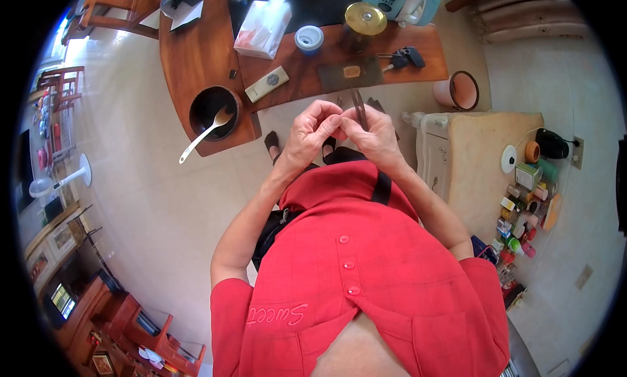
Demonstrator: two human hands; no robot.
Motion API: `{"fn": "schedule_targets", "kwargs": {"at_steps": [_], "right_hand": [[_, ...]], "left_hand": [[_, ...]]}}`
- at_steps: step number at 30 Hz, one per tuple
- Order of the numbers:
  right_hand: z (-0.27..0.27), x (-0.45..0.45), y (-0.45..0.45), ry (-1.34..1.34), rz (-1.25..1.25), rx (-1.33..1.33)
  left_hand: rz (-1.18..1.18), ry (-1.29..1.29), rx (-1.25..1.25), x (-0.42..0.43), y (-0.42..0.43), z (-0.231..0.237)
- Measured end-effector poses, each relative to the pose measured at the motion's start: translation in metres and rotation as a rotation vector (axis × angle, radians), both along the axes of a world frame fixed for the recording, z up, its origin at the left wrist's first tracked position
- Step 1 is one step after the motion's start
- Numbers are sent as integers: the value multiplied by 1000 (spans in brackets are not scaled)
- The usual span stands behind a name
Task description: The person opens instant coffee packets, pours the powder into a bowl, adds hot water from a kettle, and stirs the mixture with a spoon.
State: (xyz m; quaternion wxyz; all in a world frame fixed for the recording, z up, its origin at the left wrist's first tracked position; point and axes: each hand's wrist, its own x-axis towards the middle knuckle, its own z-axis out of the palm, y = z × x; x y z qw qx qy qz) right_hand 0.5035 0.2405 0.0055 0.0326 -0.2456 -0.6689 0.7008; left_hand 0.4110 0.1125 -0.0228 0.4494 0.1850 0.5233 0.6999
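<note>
My left hand (pixel 313 129) and my right hand (pixel 370 132) meet in front of the red shirt, thumbs and forefingers bent together at the fingertips. A thin dark brown object with two narrow arms (pixel 359 107) stands up from between the fingers of my right hand; its exact kind is unclear. Whether anything small is pinched between the fingertips of my left hand cannot be made out. Beyond the hands, a dark flat mat (pixel 365 76) lies at the edge of the wooden table (pixel 303 90).
The table bears a dark bowl (pixel 198 103) with a white-handled spoon (pixel 198 144), a cream box (pixel 267 83), a tissue pack (pixel 252 34), a lidded cup (pixel 309 40), a gold-lidded container (pixel 360 22) and keys (pixel 399 61). A cabinet (pixel 494 127) stands at right, near a bin (pixel 446 93).
</note>
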Motion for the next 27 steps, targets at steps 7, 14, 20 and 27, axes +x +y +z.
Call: {"fn": "schedule_targets", "kwargs": {"at_steps": [7,14,20,27], "right_hand": [[-14,1,-4,39,-11,112],[-25,-3,-8,-64,-163,-615],[-15,-4,-17,-52,-89,48],[-24,-5,-10,49,-24,243]], "left_hand": [[115,33,-70,5,-1,2],[213,115,-62,9,0,4],[187,342,-201,10,-10,7],[59,523,-252,11,-9,11]]}}
